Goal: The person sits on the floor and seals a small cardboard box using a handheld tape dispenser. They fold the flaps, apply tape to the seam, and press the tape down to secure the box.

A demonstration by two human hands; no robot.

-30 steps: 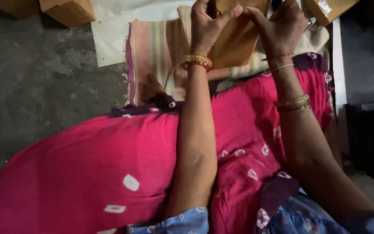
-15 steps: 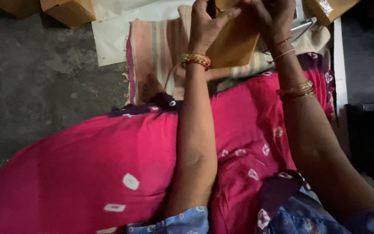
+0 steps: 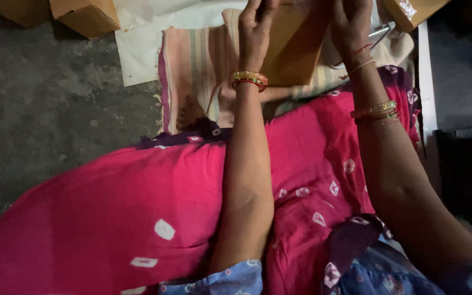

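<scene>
Gripping a brown box (image 3: 296, 43) at the frame's top edge, left hand (image 3: 255, 30) clasping its left side, right hand (image 3: 350, 24) closed on its right, box hovering over a striped cloth (image 3: 192, 71) on the floor (image 3: 55, 109), pink garment (image 3: 154, 207) covering the lap.

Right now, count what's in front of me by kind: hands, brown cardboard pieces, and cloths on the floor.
Hands: 2, the left hand and the right hand, both on the brown cardboard piece.
Brown cardboard pieces and boxes: 4, the held one, two boxes top left, one top right.
Cloths: 2, the striped cloth and the white sheet.
Total: 8
</scene>
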